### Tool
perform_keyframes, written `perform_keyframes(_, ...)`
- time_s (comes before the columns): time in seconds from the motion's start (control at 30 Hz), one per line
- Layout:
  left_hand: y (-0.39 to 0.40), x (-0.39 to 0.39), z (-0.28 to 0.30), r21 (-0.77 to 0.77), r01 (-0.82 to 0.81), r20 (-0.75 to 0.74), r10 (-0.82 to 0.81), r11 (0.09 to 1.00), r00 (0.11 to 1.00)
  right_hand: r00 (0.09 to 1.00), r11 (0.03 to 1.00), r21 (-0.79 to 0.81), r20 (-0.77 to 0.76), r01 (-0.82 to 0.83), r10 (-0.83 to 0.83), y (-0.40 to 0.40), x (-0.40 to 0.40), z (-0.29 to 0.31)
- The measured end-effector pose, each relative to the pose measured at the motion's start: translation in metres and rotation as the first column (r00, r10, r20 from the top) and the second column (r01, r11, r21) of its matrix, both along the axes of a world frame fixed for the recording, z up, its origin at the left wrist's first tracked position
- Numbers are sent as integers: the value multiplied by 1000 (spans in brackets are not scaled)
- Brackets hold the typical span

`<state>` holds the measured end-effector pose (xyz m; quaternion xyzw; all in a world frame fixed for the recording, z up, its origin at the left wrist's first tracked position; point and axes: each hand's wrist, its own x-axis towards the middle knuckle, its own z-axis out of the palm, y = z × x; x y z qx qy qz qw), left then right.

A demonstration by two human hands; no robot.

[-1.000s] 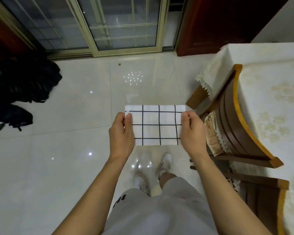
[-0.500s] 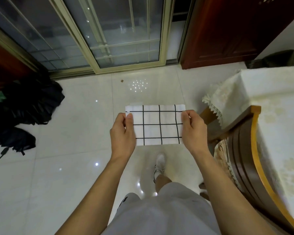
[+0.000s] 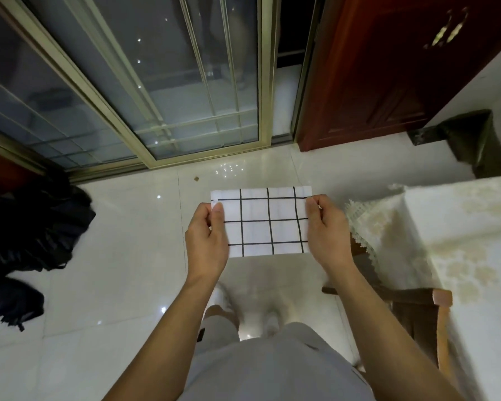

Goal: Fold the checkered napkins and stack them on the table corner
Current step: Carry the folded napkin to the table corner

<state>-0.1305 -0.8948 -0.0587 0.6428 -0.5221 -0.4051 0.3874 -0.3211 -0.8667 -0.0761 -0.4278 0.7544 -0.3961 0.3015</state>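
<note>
A folded white napkin (image 3: 262, 222) with a black grid hangs in the air in front of me, above the floor. My left hand (image 3: 207, 241) pinches its left edge between thumb and fingers. My right hand (image 3: 326, 231) pinches its right edge the same way. The napkin is stretched flat between them. The table (image 3: 460, 227), covered with a cream lace-edged cloth, stands to the right, its near corner just beyond my right hand. No other napkins show.
A wooden chair (image 3: 417, 311) is tucked against the table at lower right. Black bags (image 3: 32, 227) lie on the white tiled floor at left. Ahead are a sliding glass door (image 3: 156, 82) and a dark red wooden door (image 3: 388, 68). A dark bin (image 3: 475, 140) sits behind the table.
The view has swung and moved forward: the table and chair slid lower right, the doors came closer. My feet stepped. Both hands keep the same hold on the napkin.
</note>
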Motion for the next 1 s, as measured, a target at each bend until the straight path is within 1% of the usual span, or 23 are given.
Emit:
perform_keyframes(0.2,-94,-3,-6,-7,63,-40,-64,998,997,998,998,8,-16,57,-57,-84,-1,-2)
perform_keyframes(0.4,-218,3,-11,11,189,-74,-187,982,980,982,982,45,-66,181,-178,-184,12,-5)
perform_keyframes(0.6,-329,7,-8,12,308,-38,-308,951,951,950,951,62,-94,303,-296,-272,25,-1)
perform_keyframes(0.8,-395,-19,-8,-15,467,-26,-467,884,884,893,891,81,-96,446,-439,-311,13,7)
perform_keyframes(1.0,-433,-94,-7,-23,615,-50,-616,788,786,801,799,69,-98,598,-591,-324,-37,4)
